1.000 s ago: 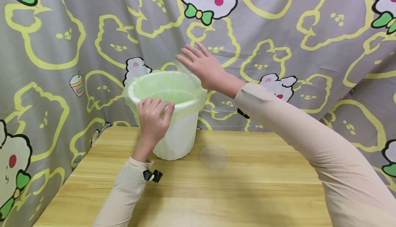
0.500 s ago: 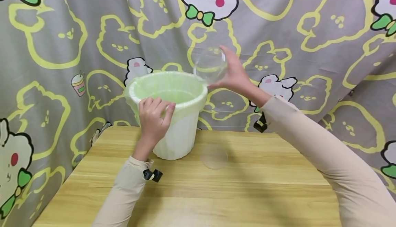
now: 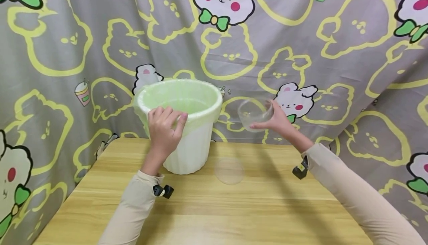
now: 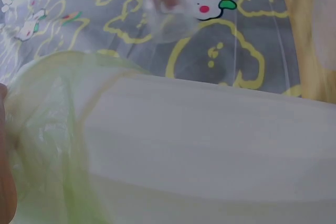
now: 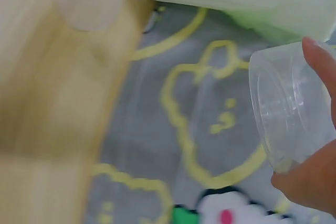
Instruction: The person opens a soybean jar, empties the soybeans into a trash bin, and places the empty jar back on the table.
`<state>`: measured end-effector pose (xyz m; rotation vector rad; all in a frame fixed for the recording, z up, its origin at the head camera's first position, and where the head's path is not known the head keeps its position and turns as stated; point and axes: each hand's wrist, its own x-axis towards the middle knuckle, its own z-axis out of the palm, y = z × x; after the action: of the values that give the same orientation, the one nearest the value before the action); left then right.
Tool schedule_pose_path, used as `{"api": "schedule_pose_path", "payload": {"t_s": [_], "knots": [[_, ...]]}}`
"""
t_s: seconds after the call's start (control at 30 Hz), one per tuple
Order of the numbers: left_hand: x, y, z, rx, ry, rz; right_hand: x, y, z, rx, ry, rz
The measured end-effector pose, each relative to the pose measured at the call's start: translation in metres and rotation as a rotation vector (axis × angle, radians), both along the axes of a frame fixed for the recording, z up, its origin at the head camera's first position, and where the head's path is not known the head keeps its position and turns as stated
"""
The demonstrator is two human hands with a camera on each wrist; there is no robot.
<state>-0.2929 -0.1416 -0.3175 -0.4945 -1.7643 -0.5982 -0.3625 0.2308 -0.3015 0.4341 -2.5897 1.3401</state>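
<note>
My left hand (image 3: pixel 165 128) grips the near rim of a white trash can (image 3: pixel 192 148), which stands upright at the table's back left. A pale green trash bag (image 3: pixel 160 96) lines the can and folds over its rim. To the right of the can, my right hand (image 3: pixel 279 120) holds a clear round plastic container (image 3: pixel 252 113) in the air, thumb on the near side. Nothing shows inside this container (image 5: pixel 286 103) in the right wrist view. A clear round lid (image 3: pixel 229 171) lies flat on the table just right of the can's base.
The wooden table (image 3: pixel 214 215) ends just behind the trash can. A grey patterned curtain (image 3: pixel 230 67) hangs behind its far edge. The left wrist view is mostly filled by the can's side wall (image 4: pixel 210 140).
My right hand has drawn back from above the trash can's right rim, carrying the clear container right and down. The left hand has stayed on the rim.
</note>
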Motion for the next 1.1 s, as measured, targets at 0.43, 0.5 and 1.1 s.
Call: {"api": "schedule_pose_path", "payload": {"t_s": [0.43,0.5,1.1], "knots": [[0.000,0.003,-0.001,0.026,0.002,-0.009,0.018,0.035,-0.103,0.112,-0.196,-0.036],[0.000,0.003,-0.001,0.031,0.006,-0.010,0.021,0.037,-0.112,0.103,-0.220,-0.027],[-0.002,0.002,-0.001,0.018,0.024,0.002,0.035,0.055,-0.158,0.036,-0.284,0.123]]}}
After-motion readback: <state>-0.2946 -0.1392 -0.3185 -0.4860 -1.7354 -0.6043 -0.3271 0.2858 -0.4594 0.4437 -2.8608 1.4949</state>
